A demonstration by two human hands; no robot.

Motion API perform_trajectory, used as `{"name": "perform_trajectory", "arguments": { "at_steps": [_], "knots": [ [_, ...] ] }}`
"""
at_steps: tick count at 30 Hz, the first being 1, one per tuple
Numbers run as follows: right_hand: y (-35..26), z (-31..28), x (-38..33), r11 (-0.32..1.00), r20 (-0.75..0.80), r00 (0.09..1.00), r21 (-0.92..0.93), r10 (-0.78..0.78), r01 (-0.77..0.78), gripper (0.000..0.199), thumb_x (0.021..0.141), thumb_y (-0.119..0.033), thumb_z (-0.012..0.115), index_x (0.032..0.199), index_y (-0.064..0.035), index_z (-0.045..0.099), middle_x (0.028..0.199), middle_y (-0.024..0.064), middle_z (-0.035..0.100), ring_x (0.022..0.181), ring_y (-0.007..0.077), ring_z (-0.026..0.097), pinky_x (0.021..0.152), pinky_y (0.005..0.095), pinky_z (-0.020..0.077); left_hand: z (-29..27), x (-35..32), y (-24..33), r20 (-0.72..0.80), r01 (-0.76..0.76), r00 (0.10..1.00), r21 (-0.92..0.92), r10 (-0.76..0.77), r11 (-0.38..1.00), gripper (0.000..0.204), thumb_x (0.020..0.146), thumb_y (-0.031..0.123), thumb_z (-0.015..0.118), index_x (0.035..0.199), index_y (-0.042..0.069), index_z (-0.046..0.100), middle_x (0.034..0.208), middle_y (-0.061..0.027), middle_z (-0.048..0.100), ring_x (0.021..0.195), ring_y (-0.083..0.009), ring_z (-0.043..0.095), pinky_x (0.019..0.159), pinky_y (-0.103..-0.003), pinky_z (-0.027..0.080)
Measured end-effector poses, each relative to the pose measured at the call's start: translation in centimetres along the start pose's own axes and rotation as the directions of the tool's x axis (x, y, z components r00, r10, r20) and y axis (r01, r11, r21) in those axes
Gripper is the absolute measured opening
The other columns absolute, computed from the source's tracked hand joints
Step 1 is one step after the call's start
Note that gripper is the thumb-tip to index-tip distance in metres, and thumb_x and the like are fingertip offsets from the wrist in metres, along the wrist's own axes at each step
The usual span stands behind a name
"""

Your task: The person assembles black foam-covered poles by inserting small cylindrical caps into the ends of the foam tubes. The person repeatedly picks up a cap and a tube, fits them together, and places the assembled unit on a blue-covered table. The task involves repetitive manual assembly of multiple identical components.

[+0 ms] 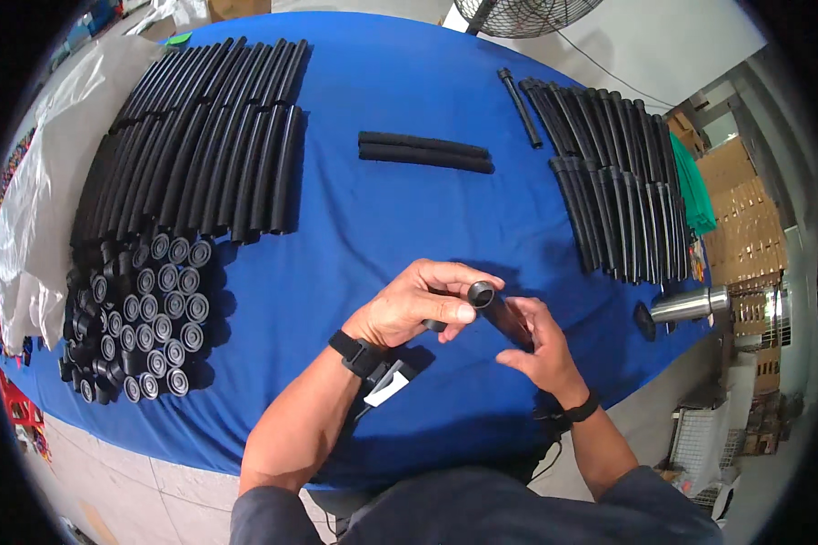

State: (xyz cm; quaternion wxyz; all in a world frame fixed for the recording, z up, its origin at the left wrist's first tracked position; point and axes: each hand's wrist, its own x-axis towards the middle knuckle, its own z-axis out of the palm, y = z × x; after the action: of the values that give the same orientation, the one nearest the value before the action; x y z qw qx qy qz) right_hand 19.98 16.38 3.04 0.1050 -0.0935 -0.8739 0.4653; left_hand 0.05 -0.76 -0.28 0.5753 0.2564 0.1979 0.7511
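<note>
Fingers of the left hand point(409, 304) pinch the open rim of a black tube point(500, 313), thumb below and forefinger above, just right of the middle of the frame; a small dark piece point(434, 324) shows under that thumb, partly hidden. The right hand point(545, 350) curves around the tube's lower length, thumb apart from the other fingers, and I cannot tell whether it grips. The tube's mouth faces up, its body slanting toward the right palm. Dark bands circle both wrists, the left band point(359, 354) carrying a buckle. Beneath the hands spreads a blue cloth point(463, 218). Above them, at upper centre, two black tubes point(424, 152) lie side by side. Rows of similar tubes point(209, 136) fill the upper left, and just below these, black round caps point(145, 318) crowd together, many showing ringed faces. At upper right lie rows of tubes with thicker ends point(613, 173), with one single tube point(520, 107) to their left. A shiny metal cylinder point(691, 305) rests at right, below those rows. White plastic sheeting point(50, 209) drapes the left edge, and a fan point(523, 14) stands at the top.
</note>
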Motion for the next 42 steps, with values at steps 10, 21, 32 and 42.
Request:
{"name": "perform_trajectory", "arguments": {
  "at_steps": [10,21,32,42],
  "knots": [
    [0.7,-1.8,-0.2,0.85,0.194,0.954,0.437,0.228,-0.293,0.065,0.081,-0.008,0.084,0.136,-0.0031,0.05,0.114,0.0099,0.064,0.104,0.0179,0.063,0.093,0.0345,0.0513,-0.3,0.0,0.0,0.066,-0.014,0.998,-0.021,0.015,1.0,0.044,0.084,0.006,0.08,0.125,-0.001,0.068,0.09,-0.0069,0.07,0.069,-0.0111,0.062,0.057,-0.026,0.05],
    [-3.4,-3.3,2.0,0.978,0.321,0.947,-0.2,0.013,0.054,0.042,0.09,-0.016,0.072,0.127,-0.0023,0.058,0.101,0.0107,0.066,0.093,0.0208,0.065,0.086,0.0333,0.0515,-0.5,0.2,-0.5,0.026,-0.004,1.0,0.011,0.003,1.0,0.043,0.087,0.008,0.078,0.128,0.001,0.067,0.086,-0.0066,0.069,0.066,-0.0116,0.062,0.056,-0.025,0.05],
    [1.1,-0.3,0.8,-0.123,0.242,0.848,0.97,0.472,-0.209,0.027,0.102,-0.02,0.063,0.121,-0.0009,0.06,0.114,0.0109,0.066,0.101,0.0209,0.065,0.093,0.033,0.0543,1.7,0.7,-0.2,-0.059,0.066,0.997,0.362,-0.048,0.93,0.057,0.088,0.001,0.074,0.143,0.009,0.06,0.083,-0.0009,0.064,0.065,-0.0072,0.057,0.058,-0.024,0.049],
    [-1.8,-0.6,-1.0,0.983,-0.156,0.983,-0.142,0.093,-0.116,0.052,0.08,-0.013,0.086,0.12,0.0006,0.057,0.109,0.0138,0.064,0.1,0.0245,0.065,0.09,0.0346,0.0545,1.0,0.5,-0.3,-0.101,0.068,0.994,0.164,-0.051,0.984,0.048,0.088,0.01,0.079,0.132,0.004,0.062,0.079,-0.0053,0.067,0.064,-0.0105,0.061,0.058,-0.025,0.049]
  ]
}}
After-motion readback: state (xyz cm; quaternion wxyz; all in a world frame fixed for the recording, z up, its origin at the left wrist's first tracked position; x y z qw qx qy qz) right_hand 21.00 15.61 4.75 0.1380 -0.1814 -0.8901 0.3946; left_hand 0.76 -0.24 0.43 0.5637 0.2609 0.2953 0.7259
